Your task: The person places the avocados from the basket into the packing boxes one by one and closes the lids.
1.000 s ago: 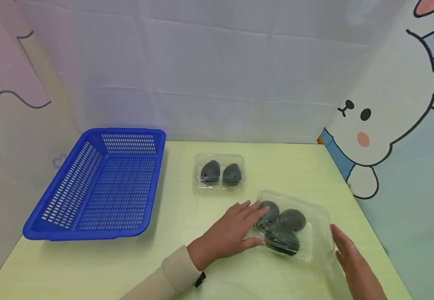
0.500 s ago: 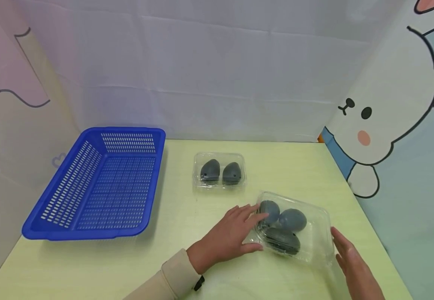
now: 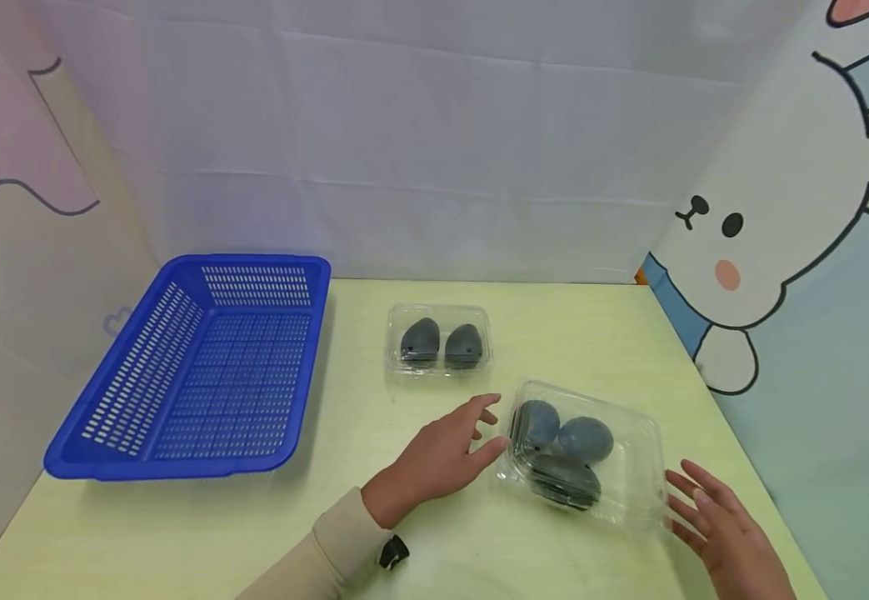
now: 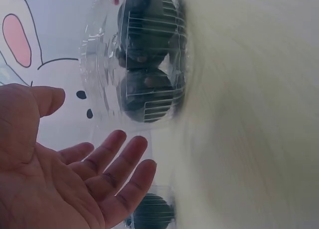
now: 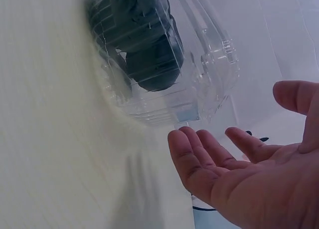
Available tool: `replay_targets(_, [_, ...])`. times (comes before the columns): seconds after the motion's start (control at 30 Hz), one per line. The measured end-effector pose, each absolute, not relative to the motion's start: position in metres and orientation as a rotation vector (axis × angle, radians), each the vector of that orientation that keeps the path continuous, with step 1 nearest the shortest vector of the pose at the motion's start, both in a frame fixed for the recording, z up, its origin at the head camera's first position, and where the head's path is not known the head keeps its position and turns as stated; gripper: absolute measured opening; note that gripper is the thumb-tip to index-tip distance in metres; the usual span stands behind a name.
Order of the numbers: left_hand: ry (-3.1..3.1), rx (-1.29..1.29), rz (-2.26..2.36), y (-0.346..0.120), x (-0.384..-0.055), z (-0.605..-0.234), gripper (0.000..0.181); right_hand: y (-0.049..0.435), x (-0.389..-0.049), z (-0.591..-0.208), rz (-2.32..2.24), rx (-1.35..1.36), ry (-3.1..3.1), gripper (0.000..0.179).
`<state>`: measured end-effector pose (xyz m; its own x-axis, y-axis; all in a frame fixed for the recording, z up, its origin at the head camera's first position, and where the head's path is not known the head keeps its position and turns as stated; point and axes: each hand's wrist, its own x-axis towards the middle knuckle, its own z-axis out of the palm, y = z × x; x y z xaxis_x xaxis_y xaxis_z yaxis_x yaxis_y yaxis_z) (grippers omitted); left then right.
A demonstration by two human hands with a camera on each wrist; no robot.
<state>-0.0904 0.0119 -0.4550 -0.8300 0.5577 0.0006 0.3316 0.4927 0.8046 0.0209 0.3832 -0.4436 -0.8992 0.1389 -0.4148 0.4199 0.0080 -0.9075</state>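
A clear plastic clamshell box [image 3: 635, 467] lies at an angle on the right half of the table, with three dark grey, egg-shaped fruits [image 3: 586, 439] bunched toward its left side. Their exact kind cannot be told. My left hand [image 3: 437, 457] hovers at the box's left end, fingers relaxed and thumb spread; the left wrist view shows a gap between the fingertips and the plastic box [image 4: 97, 64]. At the opposite end, my right hand [image 3: 737, 533] has loosely bent fingers close to the wall. Its palm [image 5: 264, 184] holds nothing in the right wrist view.
A smaller clear box [image 3: 440, 312] with two similar dark fruits [image 3: 421, 340] stands farther back, near the table's middle. A blue perforated basket [image 3: 295, 417] takes up the left side. A white cloth wall [image 3: 434, 150] rises behind the table [image 3: 359, 542].
My left hand has drawn off the clamshell box to the left. My right hand has shifted slightly right with its fingers more spread. The boxes and basket stay in place.
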Motion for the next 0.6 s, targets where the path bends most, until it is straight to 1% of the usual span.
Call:
replay_targets(0.13, [2.434,0.68,1.243,0.012,-0.091,-0.456,0.062,0.382,0.017,-0.442,-1.875,0.738,2.003,0.077])
replay_targets(0.23, [2.406,0.636,1.224,0.013,-0.09,-0.457,0.059,0.381,0.017,-0.443,-1.816,0.804,1.979,0.083])
replay_targets(0.3, [2.368,0.609,1.219,0.013,-0.09,-0.458,0.057,0.38,0.017,-0.445,-1.778,0.839,1.976,0.082])
replay_targets(0.47, [2.226,0.569,1.252,0.016,-0.087,-0.46,0.056,0.377,0.022,-0.449,-1.669,0.839,2.024,0.072])
replay_targets(0.6, [2.112,0.55,1.307,0.019,-0.086,-0.461,0.055,0.372,0.025,-0.453,-1.672,0.861,1.983,0.07])
